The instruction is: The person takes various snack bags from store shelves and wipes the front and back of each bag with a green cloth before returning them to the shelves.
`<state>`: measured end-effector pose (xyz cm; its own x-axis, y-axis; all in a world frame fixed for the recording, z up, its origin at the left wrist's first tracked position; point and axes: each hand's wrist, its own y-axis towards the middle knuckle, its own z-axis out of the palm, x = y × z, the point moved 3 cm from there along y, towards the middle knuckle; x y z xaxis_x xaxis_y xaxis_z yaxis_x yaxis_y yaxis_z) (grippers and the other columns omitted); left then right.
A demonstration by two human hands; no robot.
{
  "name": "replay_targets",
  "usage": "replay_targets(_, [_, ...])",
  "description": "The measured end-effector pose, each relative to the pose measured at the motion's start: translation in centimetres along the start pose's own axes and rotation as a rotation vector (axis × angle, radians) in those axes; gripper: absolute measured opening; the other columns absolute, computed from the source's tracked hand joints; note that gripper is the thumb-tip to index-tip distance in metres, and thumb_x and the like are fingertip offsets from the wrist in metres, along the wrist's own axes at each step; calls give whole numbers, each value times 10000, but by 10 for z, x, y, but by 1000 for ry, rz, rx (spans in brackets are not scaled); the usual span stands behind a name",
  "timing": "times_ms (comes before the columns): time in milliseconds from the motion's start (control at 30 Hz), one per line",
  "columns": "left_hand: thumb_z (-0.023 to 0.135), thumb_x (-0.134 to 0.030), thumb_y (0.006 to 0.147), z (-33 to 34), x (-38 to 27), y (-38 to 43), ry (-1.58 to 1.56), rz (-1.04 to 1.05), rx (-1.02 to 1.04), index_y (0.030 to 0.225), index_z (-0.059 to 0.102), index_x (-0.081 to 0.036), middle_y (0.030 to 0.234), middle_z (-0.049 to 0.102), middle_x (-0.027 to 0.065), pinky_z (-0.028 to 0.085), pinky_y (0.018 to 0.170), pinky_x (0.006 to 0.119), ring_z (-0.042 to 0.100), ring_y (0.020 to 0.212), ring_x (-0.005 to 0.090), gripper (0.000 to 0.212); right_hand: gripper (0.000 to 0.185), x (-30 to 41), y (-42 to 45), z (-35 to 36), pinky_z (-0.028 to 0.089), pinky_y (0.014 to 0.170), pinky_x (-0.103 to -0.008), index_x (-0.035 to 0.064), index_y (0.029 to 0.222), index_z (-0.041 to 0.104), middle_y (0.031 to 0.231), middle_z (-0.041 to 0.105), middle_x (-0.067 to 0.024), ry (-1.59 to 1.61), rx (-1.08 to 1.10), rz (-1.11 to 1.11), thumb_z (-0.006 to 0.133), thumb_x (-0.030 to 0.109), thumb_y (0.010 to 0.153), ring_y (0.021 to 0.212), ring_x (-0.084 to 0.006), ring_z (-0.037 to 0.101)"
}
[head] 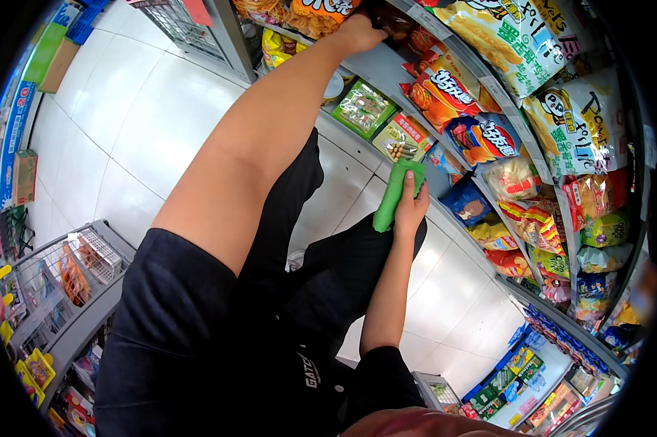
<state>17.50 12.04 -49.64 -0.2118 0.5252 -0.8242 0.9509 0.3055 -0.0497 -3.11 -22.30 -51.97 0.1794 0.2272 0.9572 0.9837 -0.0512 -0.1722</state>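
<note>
My right hand [411, 205] grips a folded green cloth [392, 199], with the thumb lying along it, above my right knee. At the top of the view my left hand [359, 34] reaches onto a snack shelf, over a bare stretch of its grey board [380, 63]. Its fingers are hidden among dark packets beside an orange snack bag [320, 15]; I cannot see whether they hold one. To the right of the bare stretch stand a red-orange snack bag [440, 90] and a blue one [484, 136].
Large white-and-yellow bags [577, 123] line the upper shelf on the right. A green box [364, 106] and a cream box [402, 136] sit on the lowest shelf. Wire-fronted racks [82, 267] stand at left, and stacked drink cartons [506, 377] at lower right. White floor tiles [137, 109] spread between.
</note>
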Motion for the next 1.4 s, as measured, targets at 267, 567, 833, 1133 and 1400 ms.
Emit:
replay_targets(267, [675, -337, 844, -14, -2, -6, -19, 124, -29, 1341, 492, 56, 1253, 581, 294, 445, 1012, 402, 559, 1192, 383, 660, 319, 3, 0, 7, 454, 633, -244, -3, 1027, 641, 831, 645, -44, -76, 30, -19, 641, 311, 966, 709, -86, 561])
replay_targets(567, [621, -336, 921, 4, 1, -5, 83, -78, 128, 944, 707, 13, 826, 718, 144, 563, 826, 349, 718, 754, 231, 360, 352, 6, -1, 9, 467, 653, -267, -13, 1035, 636, 835, 647, -60, -121, 59, -73, 643, 331, 961, 726, -104, 567])
replay_targets(833, [716, -427, 809, -39, -29, -31, 162, 53, -53, 1225, 592, 58, 1096, 650, 292, 502, 903, 409, 643, 1023, 361, 651, 382, 3, 0, 8, 477, 673, -266, -26, 1073, 634, 864, 662, -76, -138, 71, -73, 651, 337, 954, 752, -109, 582])
replay_targets(1133, [737, -441, 783, -39, -42, -39, 183, 124, 83, 926, 717, 40, 833, 690, 231, 533, 743, 388, 686, 830, 306, 503, 364, 5, -2, 14, 480, 671, -261, -14, 1094, 638, 892, 666, -70, -118, 107, -57, 650, 321, 955, 752, -105, 586])
replay_targets(1400, [593, -362, 948, -47, -44, -81, -579, -110, 368, 1244, 609, 35, 1288, 603, 155, 599, 789, 434, 685, 927, 316, 495, 330, -4, 5, 26, 451, 605, -239, 1, 1071, 646, 831, 647, -29, -90, 135, -145, 625, 318, 979, 689, -80, 565])
